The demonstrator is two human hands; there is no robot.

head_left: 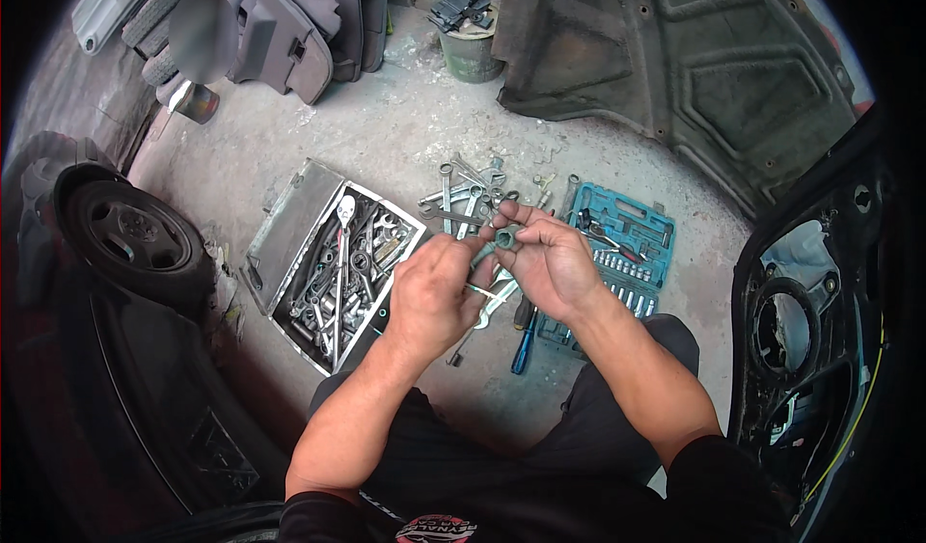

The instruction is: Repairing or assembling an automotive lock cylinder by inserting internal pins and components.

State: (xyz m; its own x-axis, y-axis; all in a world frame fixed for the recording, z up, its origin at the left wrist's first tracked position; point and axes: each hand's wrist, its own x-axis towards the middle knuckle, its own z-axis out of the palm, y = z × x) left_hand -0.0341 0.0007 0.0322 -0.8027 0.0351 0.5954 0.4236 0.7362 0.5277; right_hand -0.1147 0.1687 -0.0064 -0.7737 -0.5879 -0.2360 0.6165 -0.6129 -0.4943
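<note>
In front of me both hands meet over the floor at a small greenish ring-ended tool (504,239); its exact kind is hard to make out. My left hand (429,287) is closed around its lower part, back of the hand upward. Thumb and fingers of my right hand (555,263) pinch it by the round end. Just beyond the hands lies a pile of loose wrenches (463,191). Below them are a pale green-handled tool (498,304), partly hidden, and a blue screwdriver (522,350).
To the left, an open metal toolbox (391,201) holds a long ratchet (344,234), sockets and wrenches. A blue socket case (656,244) lies open on the right. A car door (839,350), a wheel (130,234), a bucket (470,58) and a dark panel (617,51) stand around.
</note>
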